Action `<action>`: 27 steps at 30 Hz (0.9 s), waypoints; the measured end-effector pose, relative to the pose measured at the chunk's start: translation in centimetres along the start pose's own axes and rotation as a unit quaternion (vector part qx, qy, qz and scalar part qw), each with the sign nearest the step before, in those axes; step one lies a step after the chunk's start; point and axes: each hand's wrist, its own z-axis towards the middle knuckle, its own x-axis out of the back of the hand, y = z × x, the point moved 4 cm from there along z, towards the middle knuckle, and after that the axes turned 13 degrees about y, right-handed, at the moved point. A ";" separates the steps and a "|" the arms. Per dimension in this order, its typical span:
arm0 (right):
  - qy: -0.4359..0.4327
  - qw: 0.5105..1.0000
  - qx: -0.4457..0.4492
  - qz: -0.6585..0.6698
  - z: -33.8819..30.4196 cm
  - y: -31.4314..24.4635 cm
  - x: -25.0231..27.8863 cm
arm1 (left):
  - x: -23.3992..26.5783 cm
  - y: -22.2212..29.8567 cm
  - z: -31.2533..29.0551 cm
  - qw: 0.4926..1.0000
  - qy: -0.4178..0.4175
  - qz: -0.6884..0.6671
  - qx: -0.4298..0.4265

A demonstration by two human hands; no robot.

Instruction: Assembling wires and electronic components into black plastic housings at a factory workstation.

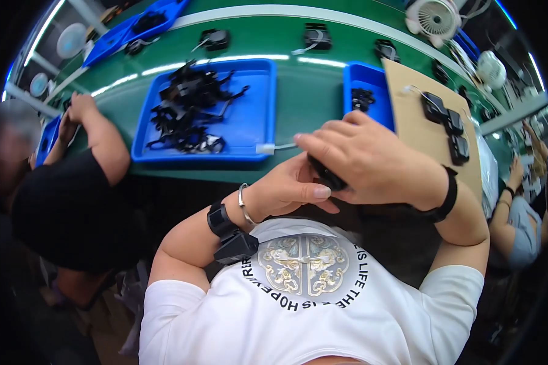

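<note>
In front of my chest, both hands are closed around a small black part (327,174), mostly covered by fingers. My left hand (280,187) holds it from below and the left, thumb pointing right along its near side. From above, my right hand (362,159) wraps over it with fingers bent. A thin white cable (285,146) runs out to the left from under the right fingers. It ends in a white connector (265,148) by the near right corner of a blue tray (263,91). Jumbled black plastic pieces (192,100) fill much of that tray.
Right of my hands are a smaller blue bin (371,109) with small black parts and a cardboard sheet (411,140) bearing several black units (453,121). Black units with white cables (316,38) sit farther back on the green surface (310,79). Co-workers sit at both sides.
</note>
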 end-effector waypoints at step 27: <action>0.083 0.987 -0.135 0.021 14.1 7.9 -11.0 | 11.0 2.1 -13.3 0.966 0.210 -0.137 -0.064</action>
